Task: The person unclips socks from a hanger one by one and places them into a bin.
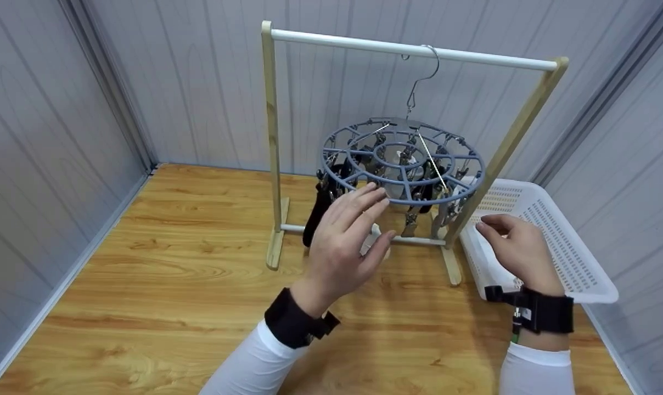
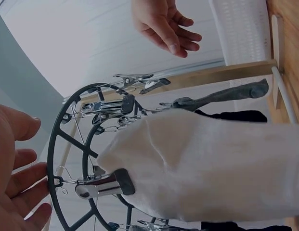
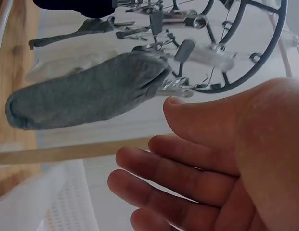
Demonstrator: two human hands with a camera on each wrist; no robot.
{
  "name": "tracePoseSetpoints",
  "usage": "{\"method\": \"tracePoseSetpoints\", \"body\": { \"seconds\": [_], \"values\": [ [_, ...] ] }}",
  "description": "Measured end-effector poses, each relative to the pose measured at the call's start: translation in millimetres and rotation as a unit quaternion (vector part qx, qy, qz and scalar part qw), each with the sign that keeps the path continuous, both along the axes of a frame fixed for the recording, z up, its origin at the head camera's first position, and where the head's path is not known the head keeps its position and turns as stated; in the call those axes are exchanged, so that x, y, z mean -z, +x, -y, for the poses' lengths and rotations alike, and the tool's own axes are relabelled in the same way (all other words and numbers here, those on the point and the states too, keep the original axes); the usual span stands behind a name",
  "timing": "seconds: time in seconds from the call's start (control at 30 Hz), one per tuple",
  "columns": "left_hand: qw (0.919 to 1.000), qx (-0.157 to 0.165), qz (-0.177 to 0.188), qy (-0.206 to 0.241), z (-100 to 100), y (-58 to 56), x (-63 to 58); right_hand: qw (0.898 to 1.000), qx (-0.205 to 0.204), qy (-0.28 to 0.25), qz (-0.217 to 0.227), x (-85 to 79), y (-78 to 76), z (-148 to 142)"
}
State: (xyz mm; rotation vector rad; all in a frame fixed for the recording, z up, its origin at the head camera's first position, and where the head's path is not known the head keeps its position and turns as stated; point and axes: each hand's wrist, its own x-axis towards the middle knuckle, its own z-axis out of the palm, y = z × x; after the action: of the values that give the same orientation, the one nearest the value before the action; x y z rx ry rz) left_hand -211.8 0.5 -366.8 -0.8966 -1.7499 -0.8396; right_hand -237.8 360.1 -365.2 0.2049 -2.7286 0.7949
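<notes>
A round grey-blue clip hanger (image 1: pixel 419 202) hangs by its metal hook from the white bar of a small rack. My left hand (image 1: pixel 340 247) is at its front rim, fingers extended, fingertips right at the ring in the left wrist view. Close by, a metal clip (image 2: pixel 98 187) holds a white sock (image 2: pixel 202 163). My right hand (image 1: pixel 521 249) is over the near side of the basket, holding nothing, its fingers loosely bent. In the right wrist view, a grey sock (image 3: pixel 86 94) hangs from a clip just beyond the right thumb. Black socks (image 1: pixel 316 216) hang at the hanger's left.
The rack's white top bar (image 1: pixel 353 41) runs between two wooden posts. A white perforated basket (image 1: pixel 562 236) stands at the right, beside the rack's right foot (image 1: pixel 451 267). Wood-grain tabletop (image 1: pixel 161 263) extends to the left, and pale panels enclose the table.
</notes>
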Motion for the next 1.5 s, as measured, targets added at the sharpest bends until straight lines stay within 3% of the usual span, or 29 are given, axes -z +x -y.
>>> {"method": "tracePoseSetpoints", "body": {
  "seconds": [0.27, 0.63, 0.9, 1.27, 1.5],
  "values": [
    [0.9985, -0.05, 0.019, -0.013, 13.2, -5.9, -3.0, 1.0, -0.025, 0.003, -0.001, -0.9, 0.6, 7.7],
    [0.9901, -0.11, 0.085, -0.017, 28.6, -9.5, -6.4, 0.997, -0.075, 0.005, 0.021, 0.8, -1.1, 19.3],
    [0.9913, -0.106, 0.076, -0.014, 25.3, -10.6, -6.1, 0.996, -0.085, 0.014, 0.016, 3.6, -2.4, 24.5],
    [0.9923, -0.094, 0.076, -0.029, 20.6, -7.7, -5.4, 0.991, -0.117, -0.002, 0.061, 4.9, -1.6, 39.9],
    [0.9945, -0.074, 0.069, -0.028, 14.6, -5.9, -5.5, 0.983, -0.149, -0.018, 0.109, 8.4, -2.3, 47.2]
  ]
}}
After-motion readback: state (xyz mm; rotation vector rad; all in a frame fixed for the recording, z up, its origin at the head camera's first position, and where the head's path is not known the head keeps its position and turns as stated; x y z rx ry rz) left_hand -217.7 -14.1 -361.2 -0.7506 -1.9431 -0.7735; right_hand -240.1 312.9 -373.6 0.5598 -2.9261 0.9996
